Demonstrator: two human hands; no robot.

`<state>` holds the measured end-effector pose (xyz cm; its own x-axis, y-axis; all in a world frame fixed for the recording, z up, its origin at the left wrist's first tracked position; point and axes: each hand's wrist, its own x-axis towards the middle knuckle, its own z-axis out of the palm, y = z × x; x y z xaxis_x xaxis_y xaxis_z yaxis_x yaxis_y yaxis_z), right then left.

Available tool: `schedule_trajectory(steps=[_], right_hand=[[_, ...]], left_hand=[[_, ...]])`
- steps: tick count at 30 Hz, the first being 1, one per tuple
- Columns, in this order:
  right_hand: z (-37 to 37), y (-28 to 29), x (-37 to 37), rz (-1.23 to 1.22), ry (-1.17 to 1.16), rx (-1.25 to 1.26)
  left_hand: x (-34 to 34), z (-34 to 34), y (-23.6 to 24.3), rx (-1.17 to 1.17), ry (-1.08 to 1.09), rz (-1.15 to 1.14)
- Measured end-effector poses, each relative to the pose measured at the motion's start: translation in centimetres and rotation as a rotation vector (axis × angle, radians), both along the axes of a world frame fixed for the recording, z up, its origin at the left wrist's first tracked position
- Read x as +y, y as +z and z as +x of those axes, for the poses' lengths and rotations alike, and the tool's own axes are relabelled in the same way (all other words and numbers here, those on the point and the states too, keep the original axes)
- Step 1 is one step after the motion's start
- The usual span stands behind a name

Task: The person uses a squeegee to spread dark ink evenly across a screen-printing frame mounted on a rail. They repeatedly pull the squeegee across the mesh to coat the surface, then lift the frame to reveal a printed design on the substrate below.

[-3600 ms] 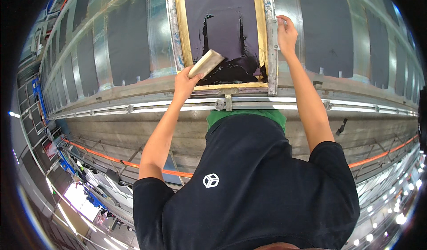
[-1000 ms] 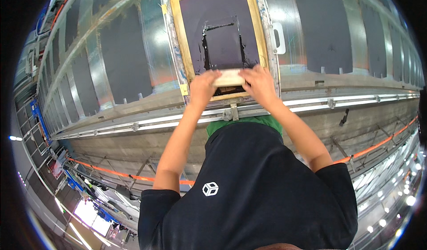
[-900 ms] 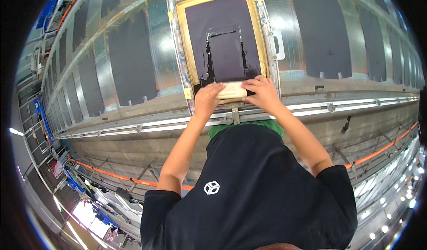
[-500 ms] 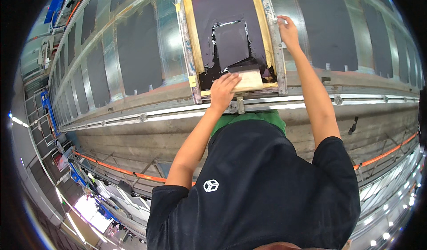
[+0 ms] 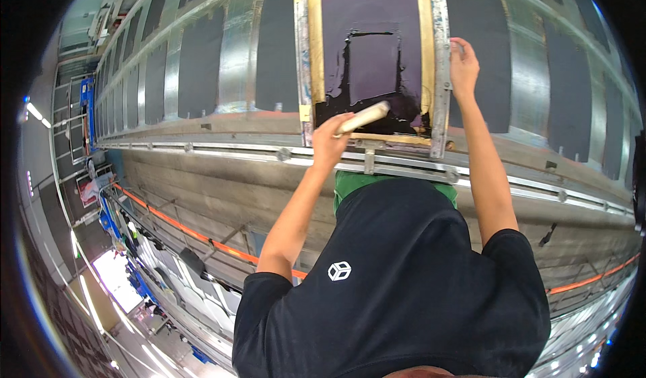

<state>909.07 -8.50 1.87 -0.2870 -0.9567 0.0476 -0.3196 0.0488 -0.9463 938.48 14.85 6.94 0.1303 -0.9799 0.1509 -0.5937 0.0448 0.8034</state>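
While the long counter [image 5: 235, 48] spans the upper picture, the screen frame [image 5: 441, 109] lies on it at upper centre, black ink [image 5: 402, 109] pooled in its lower end. The right hand [image 5: 464, 68] is at its right edge, apparently steadying it; whether those fingers grip, I cannot tell. The left hand [image 5: 328, 144] has its fingers closed around one end of the pale squeegee [image 5: 365, 117], slanted over the ink, presumably to spare the knuckles.
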Motion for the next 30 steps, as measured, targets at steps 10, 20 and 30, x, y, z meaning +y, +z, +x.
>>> schedule_trajectory(steps=[10, 20, 30], right_hand=[[17.8, 0.4, 3.6, 0.068, -0.025, 0.049], [19.4, 0.0, 3.7, 0.104, -0.047, 0.203], [23.2, 9.3, 3.2, -0.341, 0.448, 0.665]], left_hand=[[-1.4, 24.8, -0.9, 0.019, 0.184, 0.393], [-11.6, 23.6, -1.3, 0.036, -0.557, 1.022], [-19.6, 24.1, 2.2, -0.186, -0.329, 0.425]])
